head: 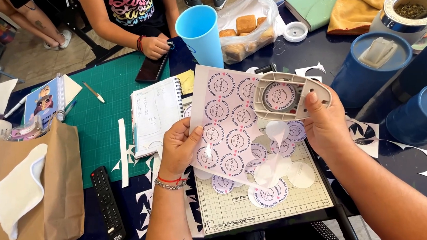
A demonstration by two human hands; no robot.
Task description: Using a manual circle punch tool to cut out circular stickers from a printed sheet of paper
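Gripping the floppy sticker sheet (227,131) edge with left hand (179,147), right hand (326,125) is clamping the circle punch (290,96) above it, seems light.

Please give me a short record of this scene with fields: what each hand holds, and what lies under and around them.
left hand: left hand grips the lower left edge of the printed label sheet
right hand: right hand holds the white circle punch, slid over the sheet's upper right edge
sheet state: several round holes already cut on the right side
under the hands: cut round labels lying on a gridded cutting mat
left of the hands: spiral notebook, green cutting mat, black remote control
behind the sheet: light blue cup
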